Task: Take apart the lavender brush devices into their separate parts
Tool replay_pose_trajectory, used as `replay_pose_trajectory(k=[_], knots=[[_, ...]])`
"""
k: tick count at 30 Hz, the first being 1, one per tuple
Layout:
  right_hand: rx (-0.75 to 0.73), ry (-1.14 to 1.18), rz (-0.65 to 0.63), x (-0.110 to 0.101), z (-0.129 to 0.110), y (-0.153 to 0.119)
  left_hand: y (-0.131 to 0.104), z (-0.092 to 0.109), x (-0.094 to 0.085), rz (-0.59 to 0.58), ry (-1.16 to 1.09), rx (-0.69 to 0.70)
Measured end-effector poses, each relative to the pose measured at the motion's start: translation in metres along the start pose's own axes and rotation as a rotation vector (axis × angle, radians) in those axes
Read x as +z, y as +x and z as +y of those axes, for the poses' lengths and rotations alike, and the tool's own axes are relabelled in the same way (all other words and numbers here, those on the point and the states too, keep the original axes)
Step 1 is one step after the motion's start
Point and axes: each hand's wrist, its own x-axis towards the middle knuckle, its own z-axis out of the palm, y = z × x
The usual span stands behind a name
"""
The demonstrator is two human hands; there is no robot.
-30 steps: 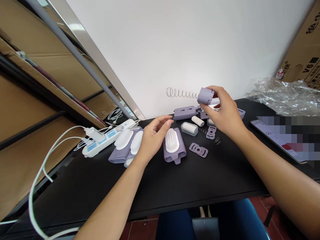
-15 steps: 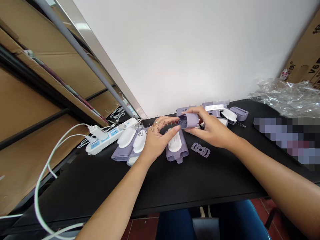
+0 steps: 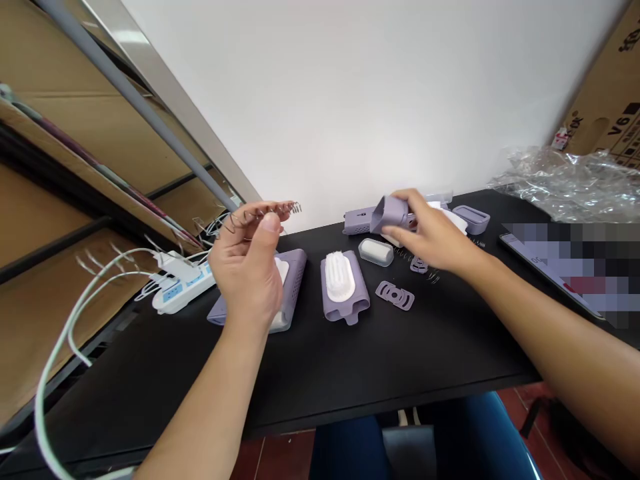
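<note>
A long metal coil spring (image 3: 296, 207) is held up in my left hand (image 3: 250, 273), pinched by the thumb against the fingers, its loose coils trailing left. My right hand (image 3: 433, 230) grips a hollow purple plastic housing (image 3: 387, 212), its opening turned left. Below and between the hands lies a purple body with a white bristle brush head (image 3: 340, 277). Beside it are a flat slotted purple plate (image 3: 395, 295) and a clear cap with a white piece inside (image 3: 376, 252). Behind my left hand, another purple body (image 3: 295, 273) is partly hidden.
A white power strip (image 3: 185, 287) with plugs and looping cables (image 3: 45, 373) lies left. More purple parts, such as an oval frame (image 3: 471, 219), and small springs lie at the back right. A phone (image 3: 545, 267), partly pixelated, and crumpled clear plastic (image 3: 575, 187) are on the right.
My left hand has drawn the spring out of the purple housing and moved left and up with it. My right hand still holds the housing, now tilted more upright. The clear cap has come into view.
</note>
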Motion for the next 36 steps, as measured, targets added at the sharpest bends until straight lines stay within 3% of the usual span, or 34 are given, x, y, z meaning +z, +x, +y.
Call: replay_pose_trajectory(k=[2,6,10,15,21,26,30,34,36], knots=[[0.101,0.077,0.133,-0.004,0.007,0.004,0.001,0.001,0.0,-0.031,0.037,-0.036],[0.189,0.157,0.363,-0.008,0.01,0.007,-0.01,-0.002,0.003,-0.291,0.365,-0.075],[0.166,0.098,0.393,-0.009,0.007,0.006,-0.018,-0.008,0.003,-0.517,0.705,0.092],[0.18,0.053,0.373,-0.009,0.008,0.005,-0.019,-0.016,-0.003,-0.697,0.851,0.247],[0.121,0.012,0.352,-0.008,0.014,0.005,-0.021,-0.011,0.0,-0.696,0.894,0.307],[0.117,-0.03,0.345,-0.006,0.02,0.008,-0.022,-0.007,0.003,-0.722,0.858,0.234],[0.193,-0.041,0.322,-0.004,0.02,0.009,-0.023,-0.008,0.002,-0.744,0.876,0.193],[0.323,-0.07,0.255,-0.006,0.013,0.008,-0.023,-0.007,0.001,-0.764,0.909,0.225],[0.32,-0.108,0.236,-0.006,0.011,0.007,-0.022,-0.006,0.001,-0.759,0.91,0.239]])
